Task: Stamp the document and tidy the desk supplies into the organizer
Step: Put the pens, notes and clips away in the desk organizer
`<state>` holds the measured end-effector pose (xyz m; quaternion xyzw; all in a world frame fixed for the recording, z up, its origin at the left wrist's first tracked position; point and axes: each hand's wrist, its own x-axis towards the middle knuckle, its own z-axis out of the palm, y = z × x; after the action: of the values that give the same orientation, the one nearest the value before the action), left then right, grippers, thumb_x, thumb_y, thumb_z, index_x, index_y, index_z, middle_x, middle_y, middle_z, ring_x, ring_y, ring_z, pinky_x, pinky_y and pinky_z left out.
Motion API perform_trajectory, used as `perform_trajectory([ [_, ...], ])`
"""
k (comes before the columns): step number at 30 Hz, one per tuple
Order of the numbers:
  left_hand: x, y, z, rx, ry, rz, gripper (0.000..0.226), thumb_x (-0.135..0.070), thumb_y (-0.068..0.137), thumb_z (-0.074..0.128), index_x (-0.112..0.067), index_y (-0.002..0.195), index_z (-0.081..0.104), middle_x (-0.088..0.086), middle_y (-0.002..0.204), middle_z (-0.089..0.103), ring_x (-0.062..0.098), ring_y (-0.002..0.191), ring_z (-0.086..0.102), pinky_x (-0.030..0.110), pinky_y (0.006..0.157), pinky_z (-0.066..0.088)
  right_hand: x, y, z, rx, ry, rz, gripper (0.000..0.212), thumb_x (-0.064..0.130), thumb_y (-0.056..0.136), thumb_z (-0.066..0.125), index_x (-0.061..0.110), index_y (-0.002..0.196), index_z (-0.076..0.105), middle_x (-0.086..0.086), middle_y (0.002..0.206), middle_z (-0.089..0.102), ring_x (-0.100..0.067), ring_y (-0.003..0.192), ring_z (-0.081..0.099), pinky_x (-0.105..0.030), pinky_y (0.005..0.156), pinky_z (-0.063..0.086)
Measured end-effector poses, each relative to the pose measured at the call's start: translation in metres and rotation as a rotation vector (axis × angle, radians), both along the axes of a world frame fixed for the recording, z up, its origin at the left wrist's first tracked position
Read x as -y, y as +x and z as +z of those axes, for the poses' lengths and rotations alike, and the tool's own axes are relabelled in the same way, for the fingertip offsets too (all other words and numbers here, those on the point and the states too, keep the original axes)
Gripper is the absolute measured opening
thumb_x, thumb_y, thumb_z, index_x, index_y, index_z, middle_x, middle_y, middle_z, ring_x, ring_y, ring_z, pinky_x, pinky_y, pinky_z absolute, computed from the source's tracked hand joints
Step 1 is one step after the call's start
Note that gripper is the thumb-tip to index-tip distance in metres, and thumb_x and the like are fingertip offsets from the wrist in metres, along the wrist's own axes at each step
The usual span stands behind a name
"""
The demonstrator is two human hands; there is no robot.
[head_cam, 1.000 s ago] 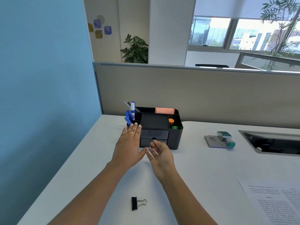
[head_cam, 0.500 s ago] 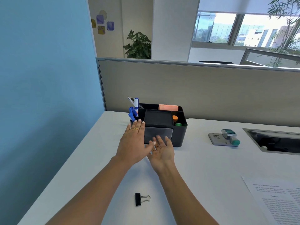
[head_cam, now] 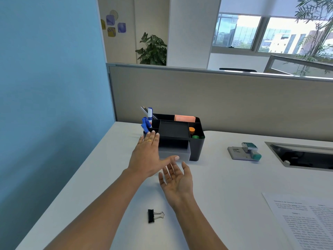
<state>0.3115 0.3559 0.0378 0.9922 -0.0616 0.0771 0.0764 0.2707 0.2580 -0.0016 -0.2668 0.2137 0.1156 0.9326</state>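
Observation:
The black desk organizer [head_cam: 197,147] stands at the back of the white desk, holding blue markers [head_cam: 145,124], orange sticky notes [head_cam: 184,118] and small orange and green items. Its lower drawer [head_cam: 174,154] looks slid out towards me and is blurred. My left hand [head_cam: 146,156] lies flat against the organizer's left front, fingers straight. Just in front of the drawer my right hand [head_cam: 177,181] hovers palm up, fingers relaxed, holding nothing. A black binder clip [head_cam: 153,215] lies on the desk near me. The stamp [head_cam: 251,150] rests on its pad [head_cam: 236,153] at the right. The printed document [head_cam: 304,219] lies at the near right.
A beige partition [head_cam: 234,98] closes off the desk's far side and a blue wall [head_cam: 54,87] its left. A recessed cable tray [head_cam: 302,156] opens in the desk at the far right.
The organizer's drawer has come out towards me. My right hand drew back from the drawer front and turned palm up. My left hand stayed on the organizer.

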Motion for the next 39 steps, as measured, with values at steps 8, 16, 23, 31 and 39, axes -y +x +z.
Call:
perform_trajectory([
  [8,-0.001,0.001,-0.003,0.008,-0.011,-0.004,0.103,-0.078,0.072,0.029,-0.015,0.149,0.002,0.003,0.158,0.002,0.020,0.146,0.000,0.034,0.116,0.001,0.001,-0.008,-0.010,0.057,-0.118,0.035,0.039,0.034,0.098,0.037,0.008,0.117,0.058,-0.010,0.118,0.060,-0.021,0.114,0.054,-0.036,0.086,0.046],
  [16,-0.016,-0.020,-0.007,0.180,-0.334,-0.039,0.070,-0.051,0.091,0.039,-0.015,0.147,0.019,0.003,0.156,0.014,0.017,0.146,0.008,0.030,0.116,0.003,-0.001,-0.026,-0.017,0.173,-0.516,0.101,0.027,0.018,0.099,0.041,0.005,0.096,0.064,-0.012,0.103,0.066,-0.021,0.103,0.062,-0.030,0.095,0.048],
  [23,-0.044,-0.096,-0.039,0.139,-0.485,0.033,0.047,-0.034,0.094,0.047,-0.017,0.138,0.042,-0.001,0.149,0.035,0.012,0.140,0.027,0.023,0.115,0.008,-0.002,-0.065,-0.028,0.460,-1.091,0.180,0.015,0.014,0.092,0.053,0.019,0.097,0.067,0.004,0.104,0.067,0.000,0.094,0.059,-0.009,0.081,0.044],
  [31,-0.062,-0.185,-0.060,0.029,-0.471,0.065,0.054,-0.053,0.082,0.032,-0.024,0.115,0.064,-0.010,0.129,0.057,0.010,0.120,0.052,0.029,0.110,0.030,0.000,-0.098,-0.036,0.718,-1.576,0.333,0.025,0.015,0.087,0.060,0.017,0.110,0.067,0.006,0.118,0.062,-0.009,0.111,0.055,-0.015,0.096,0.040],
  [39,-0.062,-0.244,-0.085,0.299,-0.293,-0.021,0.032,-0.044,0.088,0.038,-0.027,0.096,0.065,-0.012,0.104,0.069,0.008,0.104,0.058,0.028,0.093,0.032,0.015,-0.139,-0.036,0.766,-1.731,0.363,0.025,0.016,0.090,0.053,0.019,0.113,0.063,0.008,0.120,0.057,-0.008,0.117,0.048,-0.010,0.086,0.032],
])
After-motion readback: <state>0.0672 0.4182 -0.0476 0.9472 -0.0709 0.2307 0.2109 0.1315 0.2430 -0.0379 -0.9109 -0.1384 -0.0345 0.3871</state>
